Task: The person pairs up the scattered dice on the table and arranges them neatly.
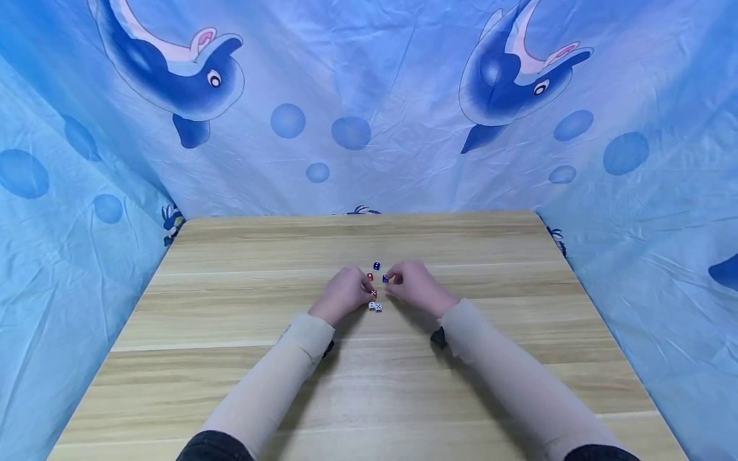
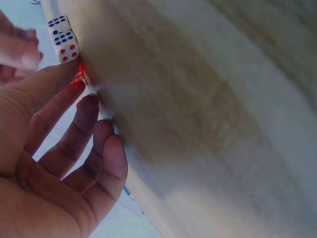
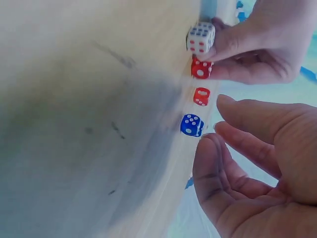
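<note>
My left hand pinches a red die between thumb and forefinger, low over the table. In the left wrist view that red die shows in part between the fingertips. Two white dice sit side by side just nearer to me. My right hand is beside a blue die, its thumb and fingertips apart and close to the die's side. Another red die lies between the hands, past the left fingertips. A second blue die lies farthest from me.
The dice are on a light wood-grain table. Behind it and along both sides hangs a blue cloth printed with dolphins and bubbles. Both forearms, in pale sleeves, reach over the table from the near edge.
</note>
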The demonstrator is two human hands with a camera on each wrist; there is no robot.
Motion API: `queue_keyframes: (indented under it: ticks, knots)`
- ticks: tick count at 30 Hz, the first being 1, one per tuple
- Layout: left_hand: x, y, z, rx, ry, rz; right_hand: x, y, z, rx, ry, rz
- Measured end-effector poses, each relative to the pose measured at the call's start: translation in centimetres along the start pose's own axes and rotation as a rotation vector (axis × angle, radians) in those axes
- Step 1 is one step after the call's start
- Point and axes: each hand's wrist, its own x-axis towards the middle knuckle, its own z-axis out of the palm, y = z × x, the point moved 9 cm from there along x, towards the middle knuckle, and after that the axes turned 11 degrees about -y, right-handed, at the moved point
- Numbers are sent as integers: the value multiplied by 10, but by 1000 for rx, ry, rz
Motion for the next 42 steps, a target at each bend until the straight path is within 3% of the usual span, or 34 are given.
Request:
queue_keyframes:
  ticks: [12, 19, 23, 31, 37, 42]
  knots:
    - [-4, 2, 0, -20, 21, 24, 43, -18, -5, -189, -15, -41]
    - [-4, 4, 0, -20, 24, 52, 56, -25, 4, -194, -105, -47]
    - [-4, 4, 0, -31, 25, 51, 61, -23, 8, -224, -118, -38]
    - [-4, 5, 1, -36, 20, 51, 62, -21, 7, -263, -96, -58]
    - [-4, 5, 1, -45, 18, 45, 53, -19, 5, -241, -91, -47]
    - [-3, 3, 2, -35, 26, 47, 42, -22, 6, -263, -81, -92]
